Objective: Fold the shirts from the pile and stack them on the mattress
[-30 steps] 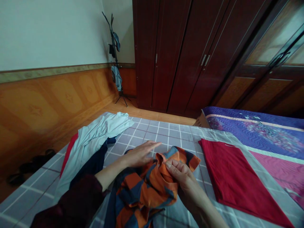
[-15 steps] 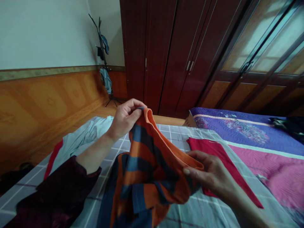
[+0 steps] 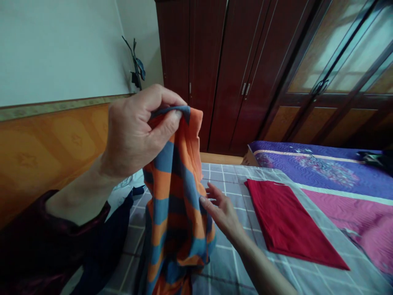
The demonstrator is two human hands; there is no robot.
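My left hand [image 3: 138, 127] is closed in a pinch on the upper edge of an orange and grey-blue striped shirt [image 3: 176, 180], beside its orange neckband. The shirt hangs in loose folds from that grip, and its lower part trails down toward the bed in front of me. My right hand [image 3: 222, 209] is at the shirt's right side, its fingers apart and the thumb tip against the cloth. Flat on the checked bedsheet [image 3: 229, 268], to the right, lies a folded red garment [image 3: 294, 225].
Dark blue clothing [image 3: 115, 246] and pale clothing [image 3: 135, 179] lie on the left, partly behind my left arm. A second bed with a purple and pink cover [image 3: 331, 211] stands at the right. Beyond are a dark red wardrobe [image 3: 202, 73] and a coat stand [image 3: 135, 61].
My left hand has risen nearer to me, lifting the shirt so that it hangs down. My right hand has let go of the neckband and moved left to the shirt's side.
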